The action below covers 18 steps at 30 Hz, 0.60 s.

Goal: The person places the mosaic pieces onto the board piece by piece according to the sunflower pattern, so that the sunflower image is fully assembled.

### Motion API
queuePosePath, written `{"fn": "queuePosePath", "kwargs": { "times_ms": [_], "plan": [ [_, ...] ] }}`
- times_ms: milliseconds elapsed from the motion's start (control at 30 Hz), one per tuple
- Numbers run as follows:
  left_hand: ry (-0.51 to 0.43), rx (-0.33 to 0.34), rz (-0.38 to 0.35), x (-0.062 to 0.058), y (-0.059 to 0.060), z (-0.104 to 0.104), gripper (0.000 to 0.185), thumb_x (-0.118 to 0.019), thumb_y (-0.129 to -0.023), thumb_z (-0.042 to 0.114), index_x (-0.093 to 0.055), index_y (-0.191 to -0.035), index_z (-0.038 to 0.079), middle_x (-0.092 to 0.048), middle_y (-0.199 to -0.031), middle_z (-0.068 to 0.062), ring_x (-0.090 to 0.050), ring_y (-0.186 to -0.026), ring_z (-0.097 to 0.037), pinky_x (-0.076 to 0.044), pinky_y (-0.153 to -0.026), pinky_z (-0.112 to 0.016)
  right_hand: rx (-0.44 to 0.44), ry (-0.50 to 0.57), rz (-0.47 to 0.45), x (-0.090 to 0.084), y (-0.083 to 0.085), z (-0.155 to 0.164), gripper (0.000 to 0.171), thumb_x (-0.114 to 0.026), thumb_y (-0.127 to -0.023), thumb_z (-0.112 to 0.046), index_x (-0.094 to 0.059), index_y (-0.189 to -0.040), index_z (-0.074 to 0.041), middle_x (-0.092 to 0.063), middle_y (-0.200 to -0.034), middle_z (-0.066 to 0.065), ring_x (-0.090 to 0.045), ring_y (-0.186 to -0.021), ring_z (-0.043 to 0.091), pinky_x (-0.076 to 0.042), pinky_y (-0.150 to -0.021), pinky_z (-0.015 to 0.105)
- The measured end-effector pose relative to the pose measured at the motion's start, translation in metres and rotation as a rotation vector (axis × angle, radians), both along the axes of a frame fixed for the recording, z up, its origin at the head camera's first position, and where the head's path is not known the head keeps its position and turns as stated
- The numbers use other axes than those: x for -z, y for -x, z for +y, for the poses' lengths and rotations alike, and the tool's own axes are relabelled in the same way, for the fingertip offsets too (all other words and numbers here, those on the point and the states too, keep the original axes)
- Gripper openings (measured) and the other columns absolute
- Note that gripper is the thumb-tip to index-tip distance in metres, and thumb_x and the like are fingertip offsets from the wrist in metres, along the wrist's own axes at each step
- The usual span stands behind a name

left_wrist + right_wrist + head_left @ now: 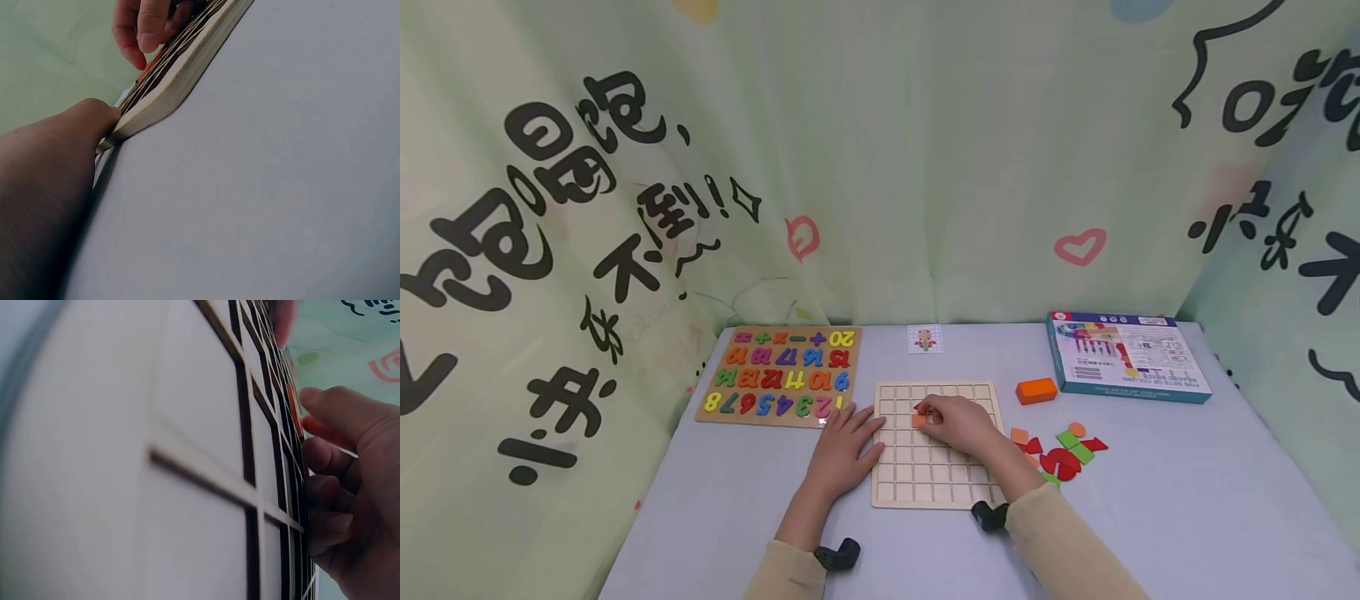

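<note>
An orange tile (919, 419) is pinched by the right hand (958, 423) over the grid board (925, 483), which is steadied at its left edge by the flat, spread left hand (844, 450).

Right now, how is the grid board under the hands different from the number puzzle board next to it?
The grid board is pale, plain wood with mostly bare square cells; the number puzzle board is darker tan and filled with colourful numerals. The grid board has both hands on it, the left hand at its edge and the right hand pressing an orange piece into a cell; the number puzzle board lies untouched. Both lie flat on the table.
</note>
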<state>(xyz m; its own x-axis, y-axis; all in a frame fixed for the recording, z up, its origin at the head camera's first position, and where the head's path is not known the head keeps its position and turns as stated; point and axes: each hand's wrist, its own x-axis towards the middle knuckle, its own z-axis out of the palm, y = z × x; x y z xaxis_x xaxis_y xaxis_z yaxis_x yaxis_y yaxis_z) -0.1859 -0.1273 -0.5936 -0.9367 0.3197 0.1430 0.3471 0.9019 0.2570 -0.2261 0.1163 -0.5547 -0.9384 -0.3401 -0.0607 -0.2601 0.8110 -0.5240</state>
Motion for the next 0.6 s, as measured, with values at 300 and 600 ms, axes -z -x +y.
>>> {"fn": "queuePosePath", "kwargs": {
  "times_ms": [300,600],
  "plan": [
    [-0.009,-0.005,-0.006,0.001,-0.001,0.0,0.049,-0.049,-0.097,0.054,-0.053,-0.142,0.034,-0.044,-0.155,0.008,-0.026,-0.152,-0.024,-0.018,-0.125,-0.05,-0.028,0.114,-0.086,-0.017,-0.007,0.017,0.017,-0.068,-0.093,-0.03,-0.069,-0.11,-0.026,-0.058,-0.08,-0.007,-0.053,-0.078,0.012,-0.045,-0.066,0.026],
    [0.003,-0.005,-0.007,0.002,0.0,0.0,0.05,-0.05,-0.097,0.054,-0.052,-0.143,0.034,-0.044,-0.155,0.008,-0.026,-0.152,-0.024,-0.018,-0.125,-0.051,-0.005,0.104,-0.094,-0.042,-0.011,0.075,0.024,-0.066,-0.095,-0.031,-0.068,-0.116,-0.019,-0.06,-0.09,-0.004,-0.053,-0.085,0.016,-0.049,-0.068,0.026]
  ]
}}
